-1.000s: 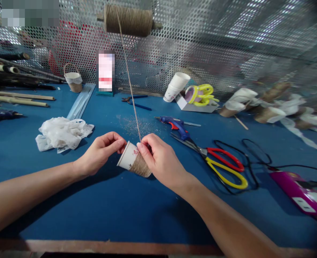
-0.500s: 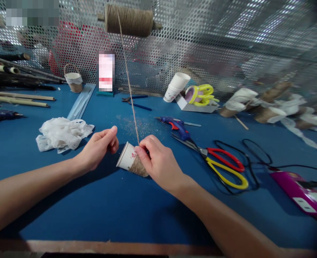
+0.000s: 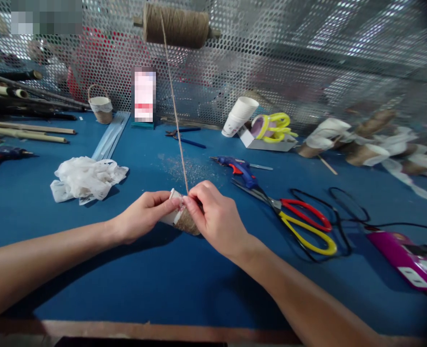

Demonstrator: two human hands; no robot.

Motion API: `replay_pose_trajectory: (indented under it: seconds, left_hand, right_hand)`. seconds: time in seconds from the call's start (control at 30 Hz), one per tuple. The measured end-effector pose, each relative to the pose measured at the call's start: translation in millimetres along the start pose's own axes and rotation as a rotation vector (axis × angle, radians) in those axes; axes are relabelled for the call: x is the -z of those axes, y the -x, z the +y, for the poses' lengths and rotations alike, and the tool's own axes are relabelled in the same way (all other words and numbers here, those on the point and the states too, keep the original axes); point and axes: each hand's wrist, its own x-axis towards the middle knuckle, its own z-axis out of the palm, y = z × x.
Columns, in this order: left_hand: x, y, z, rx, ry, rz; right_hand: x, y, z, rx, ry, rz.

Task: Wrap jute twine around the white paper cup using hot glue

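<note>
A white paper cup lies tilted over the blue table, its lower part wrapped in brown twine. My left hand is closed on the cup's rim side, thumb along the outside and fingers mostly hidden behind it. At the wrapped end, my right hand pinches the cup and the twine where they meet. From there a taut strand of twine runs up to a large twine spool on a wooden rod in front of the perforated metal panel.
Right of my hands lie a blue glue gun, scissors with red and yellow handles, and a purple power strip with black cords. Crumpled white lace sits left. Behind are pliers, stacked paper cups and a phone.
My left hand has moved right and taken hold of the cup; before, it was apart from it with its fingers curled. The right hand keeps its pinch in nearly the same place.
</note>
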Motion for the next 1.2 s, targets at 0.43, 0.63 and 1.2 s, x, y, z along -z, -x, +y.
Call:
replay_pose_trajectory:
  seconds: [0.43,0.63,1.2]
  left_hand:
    - [0.7,6,-5,-0.085,-0.060,-0.141]
    - [0.9,6,-4,-0.006,0.084,-0.119]
    - [-6.1,4,-3,0.044,0.104,0.011]
  right_hand:
    - [5,-14,6,-0.370,-0.747,-0.203]
    - [5,-11,6,-0.385,-0.730,-0.166]
    - [3,-10,1,-0.391,-0.770,-0.139]
